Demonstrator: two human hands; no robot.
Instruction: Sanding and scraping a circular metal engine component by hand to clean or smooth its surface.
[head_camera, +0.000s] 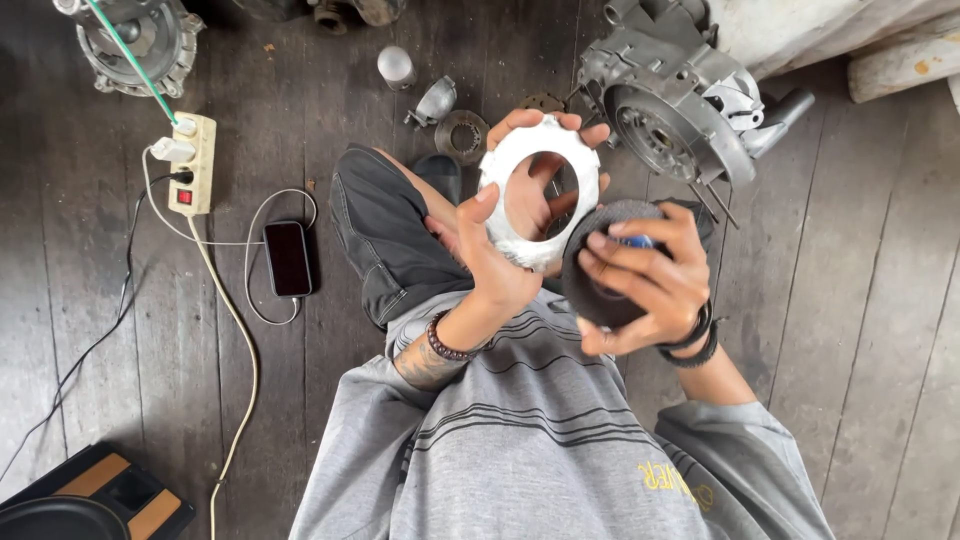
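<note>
Head view looks straight down on a person seated on a dark plank floor (880, 330), and I can see both hands raised in front of the chest. I read the left hand (497, 262) as closed on a pale, flat metal ring (538, 190), thumb over its near edge and fingers curled behind the far edge, so the ring stands tilted toward the camera with its big round opening clear. Right beside it, the right hand (640, 280) is closed around a dark round disc (607, 262), fingers spread over its face; something small and blue shows between the fingers, but I cannot tell what it is. Ring and disc touch or nearly touch at the ring's lower right edge.

As for progress, I judge the work to be midway: the engine casing (670, 115) lies open on the floor beyond the hands, with its round cavity bare, and loose parts, a toothed ring (462, 135) and a small cap (435, 100), lie beside it, unfitted. Neither held piece is on the casing yet.

Off to the left lie a phone (288, 258) on a cable and a power strip (193, 165).
</note>
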